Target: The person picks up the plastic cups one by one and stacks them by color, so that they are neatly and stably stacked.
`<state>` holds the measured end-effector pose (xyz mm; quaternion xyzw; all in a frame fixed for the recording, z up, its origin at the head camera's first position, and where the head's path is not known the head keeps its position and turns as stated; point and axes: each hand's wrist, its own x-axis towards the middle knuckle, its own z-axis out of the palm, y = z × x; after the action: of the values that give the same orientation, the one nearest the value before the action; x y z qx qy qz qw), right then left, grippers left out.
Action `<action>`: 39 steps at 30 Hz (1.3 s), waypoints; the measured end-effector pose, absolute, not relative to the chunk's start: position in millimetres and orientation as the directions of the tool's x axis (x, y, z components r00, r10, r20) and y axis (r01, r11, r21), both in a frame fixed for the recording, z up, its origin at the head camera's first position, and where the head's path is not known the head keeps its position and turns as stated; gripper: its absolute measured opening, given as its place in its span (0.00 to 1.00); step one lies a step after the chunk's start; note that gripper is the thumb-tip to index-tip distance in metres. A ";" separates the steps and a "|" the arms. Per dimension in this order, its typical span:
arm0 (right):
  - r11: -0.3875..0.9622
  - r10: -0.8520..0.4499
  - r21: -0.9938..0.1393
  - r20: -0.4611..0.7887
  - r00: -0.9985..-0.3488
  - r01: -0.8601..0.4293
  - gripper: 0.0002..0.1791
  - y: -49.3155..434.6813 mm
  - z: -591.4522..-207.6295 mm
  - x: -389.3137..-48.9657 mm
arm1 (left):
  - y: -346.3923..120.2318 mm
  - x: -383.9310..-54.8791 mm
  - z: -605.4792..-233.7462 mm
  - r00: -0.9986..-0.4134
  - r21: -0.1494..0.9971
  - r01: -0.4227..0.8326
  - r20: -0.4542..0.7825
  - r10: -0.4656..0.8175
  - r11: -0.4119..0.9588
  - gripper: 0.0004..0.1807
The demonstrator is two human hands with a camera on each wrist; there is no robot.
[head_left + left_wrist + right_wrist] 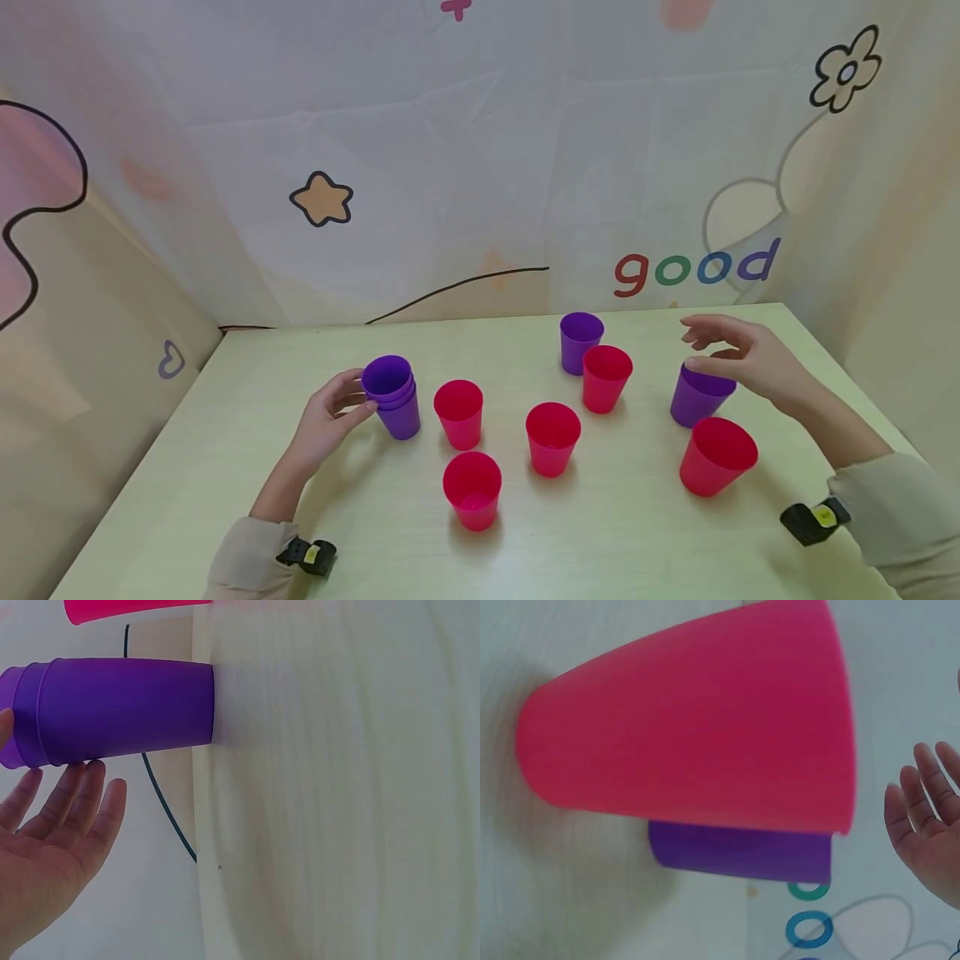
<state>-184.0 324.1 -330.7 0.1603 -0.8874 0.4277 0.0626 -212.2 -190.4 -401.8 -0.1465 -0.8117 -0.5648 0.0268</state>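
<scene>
A stack of nested purple cups stands upright on the left of the table. My left hand holds it near the rims, thumb on one side and fingertips on the other; in the left wrist view the fingers touch its side. At the right, my right hand hovers over a single purple cup, fingers loosely bent and nothing held. The right wrist view shows that hand apart from the cups. In front of that purple cup is a red cup, mouth up.
Several red cups stand upright mid-table, including one beside the stack, one nearer me and one in the centre. Farther back, a red cup stands before a purple cup. A printed curtain hangs behind the table.
</scene>
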 end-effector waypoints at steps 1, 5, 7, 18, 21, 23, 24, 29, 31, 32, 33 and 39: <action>0.580 -0.226 -0.742 0.249 -0.942 -0.335 0.26 326.6 -332.9 -183.9 | -190.4 -212.0 -401.6 -0.955 0.909 0.269 0.209 0.208 0.319 0.24; 0.572 -0.209 -0.755 0.245 -0.947 -0.321 0.27 335.1 -340.7 -183.5 | -190.3 -211.4 -401.1 -0.956 0.911 0.265 0.205 0.211 0.317 0.24; 0.573 -0.199 -0.756 0.246 -0.949 -0.317 0.28 338.6 -344.1 -183.2 | -190.3 -211.3 -400.9 -0.956 0.912 0.262 0.201 0.212 0.316 0.24; 0.575 -0.185 -0.772 0.199 -0.962 -0.270 0.31 360.7 -361.8 -184.2 | -189.7 -209.2 -399.7 -0.958 0.915 0.254 0.194 0.210 0.312 0.24; 0.563 -0.195 -0.790 0.160 -0.968 -0.244 0.31 367.4 -367.9 -184.1 | -189.8 -209.5 -399.4 -0.958 0.915 0.254 0.194 0.211 0.314 0.24; 0.556 -0.202 -0.799 0.136 -0.970 -0.228 0.32 370.5 -372.5 -184.0 | -190.0 -209.8 -399.5 -0.959 0.914 0.252 0.191 0.211 0.318 0.24; 0.554 -0.206 -0.802 0.127 -0.970 -0.223 0.33 371.6 -374.9 -184.1 | -190.2 -209.9 -399.5 -0.959 0.913 0.251 0.190 0.211 0.320 0.25; 0.538 -0.220 -0.816 0.104 -0.970 -0.209 0.35 375.5 -385.0 -184.9 | -190.0 -210.1 -400.2 -0.958 0.913 0.254 0.193 0.212 0.318 0.24; 0.531 -0.230 -0.822 0.095 -0.968 -0.207 0.36 376.8 -387.0 -184.8 | -189.9 -209.8 -400.5 -0.958 0.914 0.256 0.195 0.212 0.315 0.24; 0.532 -0.233 -0.822 0.090 -0.968 -0.204 0.36 377.4 -387.5 -184.6 | -189.9 -209.7 -400.7 -0.957 0.914 0.257 0.197 0.212 0.315 0.24; 0.532 -0.236 -0.823 0.081 -0.969 -0.198 0.36 377.8 -387.8 -184.2 | -189.9 -209.7 -400.8 -0.957 0.914 0.258 0.197 0.212 0.315 0.24; 0.548 -0.241 -0.824 0.008 -0.970 -0.143 0.39 377.9 -390.6 -183.5 | -190.1 -210.5 -400.7 -0.959 0.916 0.252 0.192 0.208 0.314 0.24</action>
<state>-183.5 377.9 -390.6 0.1094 -0.8783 0.4624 -0.0530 -210.5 -190.1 -400.7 -0.1419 -0.8103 -0.5683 0.0192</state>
